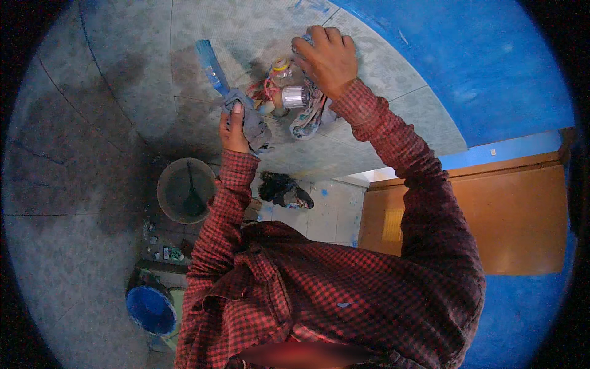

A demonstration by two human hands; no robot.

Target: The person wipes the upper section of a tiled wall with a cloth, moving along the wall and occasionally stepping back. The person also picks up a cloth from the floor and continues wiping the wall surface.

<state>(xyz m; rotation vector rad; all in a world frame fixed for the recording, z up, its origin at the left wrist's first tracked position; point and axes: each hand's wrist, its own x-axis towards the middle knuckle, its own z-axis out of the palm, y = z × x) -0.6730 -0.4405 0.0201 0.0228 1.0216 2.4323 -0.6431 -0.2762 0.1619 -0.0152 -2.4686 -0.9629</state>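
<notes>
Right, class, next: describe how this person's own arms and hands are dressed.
The left sleeve and right sleeve are long, creased, red-and-black checked fabric, reaching about the wrists. The left hand and right hand are bare, with no gloves.

blue strip [212, 66]: 1 | cloths [253, 126]: 2+ | buckets [167, 187]: 2 | brown door [485, 215]: 1

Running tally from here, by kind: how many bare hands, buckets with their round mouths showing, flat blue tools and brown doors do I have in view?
Hands: 2 (left hand, right hand)
Buckets: 2 (grey bucket, blue-lined bucket)
Flat blue tool: 1
Brown door: 1
Total: 6
</notes>
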